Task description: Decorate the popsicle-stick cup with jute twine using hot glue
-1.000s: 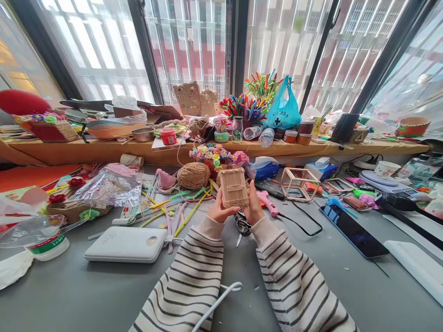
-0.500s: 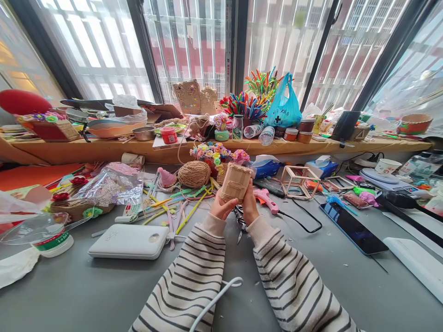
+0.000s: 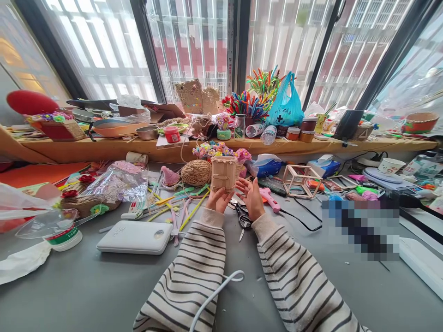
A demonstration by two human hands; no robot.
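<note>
My left hand is closed round the lower part of a small tan box made of wooden sticks, trimmed with twine at its top and bottom edges, and holds it upright above the table. My right hand is just right of the box, its fingers spread and holding nothing. Black-handled scissors lie on the table between my wrists. Close beyond my right hand is a pink glue gun. A ball of brown twine sits left of the box, and crocheted flowers show behind it.
On the left lie a white power bank, strips of pipe cleaner and a clear plastic tub. A stick frame and a kitchen scale are on the right. A crowded shelf runs below the windows.
My right hand has let go of the box and opened beside it. In my left hand, the box has shifted left and now stands straighter.
</note>
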